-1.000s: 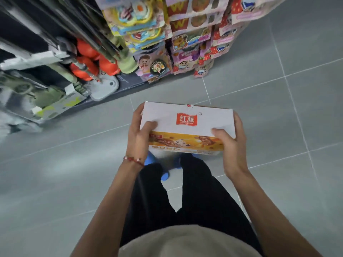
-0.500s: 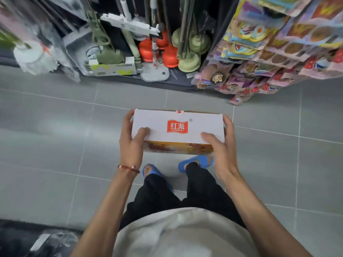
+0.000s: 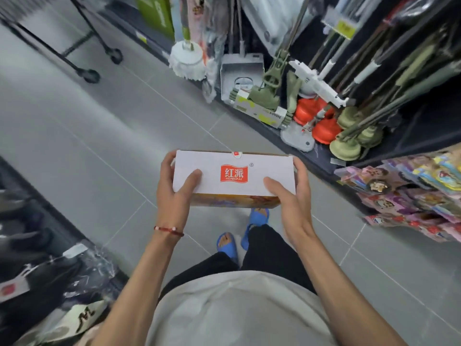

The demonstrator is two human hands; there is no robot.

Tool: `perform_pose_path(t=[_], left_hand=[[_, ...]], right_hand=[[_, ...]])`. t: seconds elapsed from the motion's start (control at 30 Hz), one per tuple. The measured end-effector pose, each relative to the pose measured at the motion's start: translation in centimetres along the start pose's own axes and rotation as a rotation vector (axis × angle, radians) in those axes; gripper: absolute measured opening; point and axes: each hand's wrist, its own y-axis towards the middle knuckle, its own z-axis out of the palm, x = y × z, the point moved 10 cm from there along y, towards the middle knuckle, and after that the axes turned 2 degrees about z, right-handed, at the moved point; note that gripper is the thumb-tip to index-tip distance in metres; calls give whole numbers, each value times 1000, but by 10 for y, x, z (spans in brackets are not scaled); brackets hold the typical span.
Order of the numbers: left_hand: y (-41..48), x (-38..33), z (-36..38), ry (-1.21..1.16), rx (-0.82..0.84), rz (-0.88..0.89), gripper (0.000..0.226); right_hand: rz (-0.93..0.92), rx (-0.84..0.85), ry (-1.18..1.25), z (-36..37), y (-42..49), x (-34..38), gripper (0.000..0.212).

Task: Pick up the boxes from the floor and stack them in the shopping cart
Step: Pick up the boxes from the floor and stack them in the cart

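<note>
Above the grey floor [image 3: 99, 136], the white box [image 3: 233, 174] sits level between my left hand [image 3: 174, 196] and right hand [image 3: 291, 198], fingers [image 3: 166, 158] clasped round each end; carrying step in hand, next calling for a turn toward the wheeled frame [image 3: 91, 76] far left, presumably the cart.

This is a shop aisle, of the household-goods kind. Along the right edge of the grey tiled floor [image 3: 87, 136] runs a low dark shelf base [image 3: 321, 157] crowded with new stock: a white mop head [image 3: 187, 62], a grey dustpan [image 3: 240, 71], orange plungers [image 3: 324, 132] and olive-green plungers [image 3: 345, 148], with long handles rising behind (a yellow price tag [image 3: 345, 27] hangs among them). Bright carded packets [image 3: 411, 196] hang in overlapping rows at the right. Bagged, tagged goods [image 3: 50, 275] fill the left-edge shelving, and a black cart [image 3: 91, 76] shows 2 castors at the far-left corner.
</note>
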Motion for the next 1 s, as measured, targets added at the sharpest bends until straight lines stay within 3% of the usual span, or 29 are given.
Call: perform_pose_path(t=[0.33,0.63,0.83,1.0], left_hand=[[80,-14,-108,-67,-332,-80,68],[150,-29,-200,-177,-587,-127,65],[199,-21,-284,-260,-692,-131,65],[255,-12,-372,-305,-704,-134,58]], right_hand=[[-19,333,-91,171,88,51,71],[-28,619,-255,334,138,99,84],[-43,728,-326,458,153,117,93],[-64,718,-325,565,151,125,81]])
